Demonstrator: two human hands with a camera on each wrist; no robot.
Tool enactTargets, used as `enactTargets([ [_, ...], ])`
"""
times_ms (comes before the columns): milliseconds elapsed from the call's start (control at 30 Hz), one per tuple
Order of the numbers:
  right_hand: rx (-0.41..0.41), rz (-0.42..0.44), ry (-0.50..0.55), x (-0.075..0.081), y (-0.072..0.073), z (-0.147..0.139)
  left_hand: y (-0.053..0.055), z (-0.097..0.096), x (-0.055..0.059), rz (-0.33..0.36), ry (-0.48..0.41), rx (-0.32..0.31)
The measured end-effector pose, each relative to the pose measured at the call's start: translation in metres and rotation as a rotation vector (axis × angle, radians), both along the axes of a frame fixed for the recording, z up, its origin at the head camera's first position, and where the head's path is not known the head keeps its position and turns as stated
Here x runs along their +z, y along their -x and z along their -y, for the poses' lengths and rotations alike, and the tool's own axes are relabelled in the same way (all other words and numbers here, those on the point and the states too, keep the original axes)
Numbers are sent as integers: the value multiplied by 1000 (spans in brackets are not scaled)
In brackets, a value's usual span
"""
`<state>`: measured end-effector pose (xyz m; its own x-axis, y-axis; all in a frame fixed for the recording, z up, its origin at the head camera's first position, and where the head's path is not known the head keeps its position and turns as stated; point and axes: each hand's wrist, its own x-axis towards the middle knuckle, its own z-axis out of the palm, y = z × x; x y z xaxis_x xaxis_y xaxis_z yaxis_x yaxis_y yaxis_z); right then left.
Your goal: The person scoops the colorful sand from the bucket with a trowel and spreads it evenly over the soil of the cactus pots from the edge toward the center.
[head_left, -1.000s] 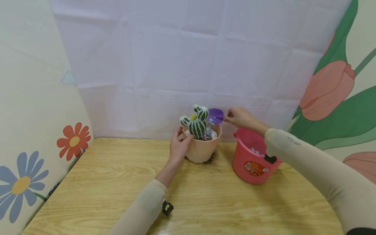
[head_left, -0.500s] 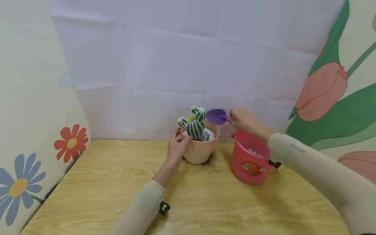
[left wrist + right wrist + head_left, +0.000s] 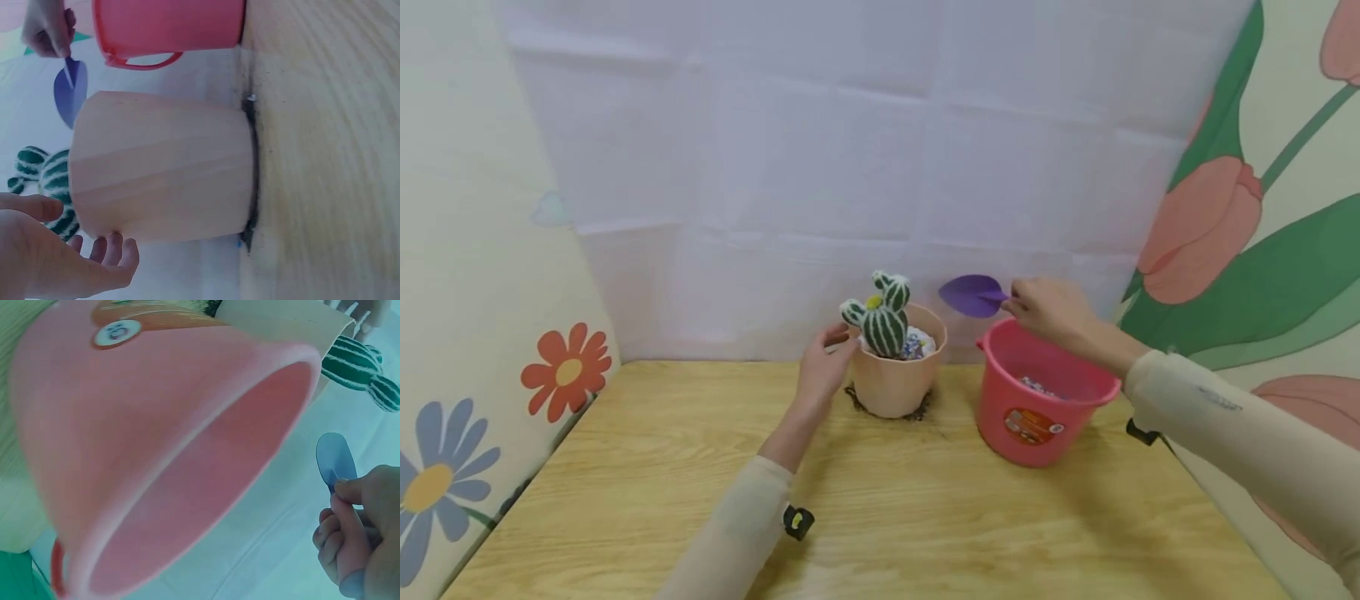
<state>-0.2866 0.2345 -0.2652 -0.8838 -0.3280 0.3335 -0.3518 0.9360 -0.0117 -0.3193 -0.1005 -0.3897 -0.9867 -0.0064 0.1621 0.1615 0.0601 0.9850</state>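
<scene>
A peach flowerpot (image 3: 891, 387) stands on the table, holding a green-and-white knitted cactus (image 3: 883, 329) with a yellow flower, beside white filling and small coloured bits. My left hand (image 3: 823, 367) is at the pot's left side, fingers loosely bent and thumb apart from them; in the left wrist view its fingertips (image 3: 115, 240) lie at the pot's wall, whether touching I cannot tell. My right hand (image 3: 1052, 312) grips the pink handle (image 3: 351, 540) of a small trowel, whose purple blade (image 3: 973, 296) hangs between pot and bucket. No load shows on the blade.
A pink bucket (image 3: 1015, 425) with small pale bits inside stands right of the pot, under my right forearm. Dark crumbs (image 3: 925, 408) lie round the pot's base on the wooden table (image 3: 880, 517). A white cloth (image 3: 775, 167) hangs close behind.
The trowel has come away from the pot, its bits tipped in, and moved right to above the bucket's near side. My left hand has loosened from the pot's rim and drawn slightly left.
</scene>
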Motion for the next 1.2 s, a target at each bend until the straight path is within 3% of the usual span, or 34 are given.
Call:
enactTargets([
  [100, 9, -22, -11, 1, -10, -11, -4, -1, 8, 16, -30, 44],
  [267, -16, -54, -72, 4, -28, -31, -14, -9, 17, 92, -208, 100],
  [400, -64, -49, -94, 8, -41, -49, -23, -16, 23, 127, -332, 87],
  [533, -83, -49, -93, 7, -52, -64, -32, -25, 28, 143, -369, 65],
  [700, -71, -71, -90, 1, -59, -81, -44, -40, 32, 154, -354, -13],
  [933, -91, -72, -134, -9, -53, -94, -55, -58, 32, 109, -296, -161],
  [1200, -140, -7, -203, -18, -43, -103, -62, -99, 22, 169, -264, -318],
])
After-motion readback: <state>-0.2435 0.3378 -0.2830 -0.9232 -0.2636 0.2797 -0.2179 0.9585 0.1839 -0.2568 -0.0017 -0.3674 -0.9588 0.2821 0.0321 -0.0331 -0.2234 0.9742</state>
